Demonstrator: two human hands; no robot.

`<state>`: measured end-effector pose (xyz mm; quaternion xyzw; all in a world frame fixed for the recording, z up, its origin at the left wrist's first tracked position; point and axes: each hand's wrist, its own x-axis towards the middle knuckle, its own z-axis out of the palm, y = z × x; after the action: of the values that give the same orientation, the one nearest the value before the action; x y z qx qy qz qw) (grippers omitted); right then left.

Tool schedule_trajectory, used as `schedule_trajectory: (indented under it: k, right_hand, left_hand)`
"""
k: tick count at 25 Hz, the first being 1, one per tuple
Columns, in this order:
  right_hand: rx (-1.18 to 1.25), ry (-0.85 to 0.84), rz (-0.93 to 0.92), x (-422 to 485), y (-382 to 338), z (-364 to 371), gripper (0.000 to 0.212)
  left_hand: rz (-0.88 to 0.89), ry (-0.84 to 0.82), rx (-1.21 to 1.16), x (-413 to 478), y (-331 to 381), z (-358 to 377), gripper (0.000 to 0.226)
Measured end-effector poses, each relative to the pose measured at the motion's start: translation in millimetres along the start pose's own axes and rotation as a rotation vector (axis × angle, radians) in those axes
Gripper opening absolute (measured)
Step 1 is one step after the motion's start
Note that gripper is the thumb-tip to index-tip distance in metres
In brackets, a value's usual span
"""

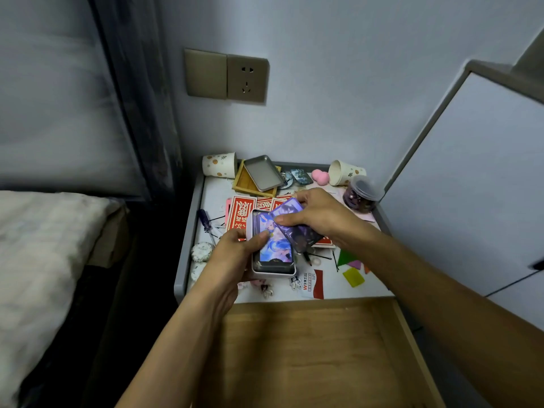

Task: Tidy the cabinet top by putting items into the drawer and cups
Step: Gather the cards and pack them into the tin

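1. The tin (273,273) is held over the counter's (212,198) front half, left hand (232,256) fingers curled round it.
2. A card (303,235) is pinched above the tin by right hand (321,213) fingers.
3. The drawer (309,348) is seen open below.

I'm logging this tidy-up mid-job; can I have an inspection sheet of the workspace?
Surface: cabinet top, crowded; wooden drawer open in front.
Job's things: card tin, purple card above it; left paper cup and right paper cup lie tipped at the back.
Clutter: screwdriver, red packets, bead jar, pink sponge, tin lid.
Hands: left hand grips the card tin; right hand pinches the purple card.
Cables: nothing seen.
Surroundings: bed left, wall socket behind, white door right.
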<state>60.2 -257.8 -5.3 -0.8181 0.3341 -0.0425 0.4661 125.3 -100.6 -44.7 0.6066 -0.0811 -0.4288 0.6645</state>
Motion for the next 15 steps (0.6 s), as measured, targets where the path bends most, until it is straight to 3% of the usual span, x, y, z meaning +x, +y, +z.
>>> schedule_trajectory:
  k: [7, 15]
  right_hand:
    - [-0.033, 0.113, -0.006, -2.3, 9.5, 8.5, 0.04]
    - [-0.13, 0.124, -0.164, -9.6, -2.3, 6.6, 0.021]
  left_hand:
    - [0.011, 0.035, -0.044, 0.3, 0.0, 0.6, 0.007]
    - [0.004, 0.008, -0.049, 1.7, -1.7, -0.4, 0.017]
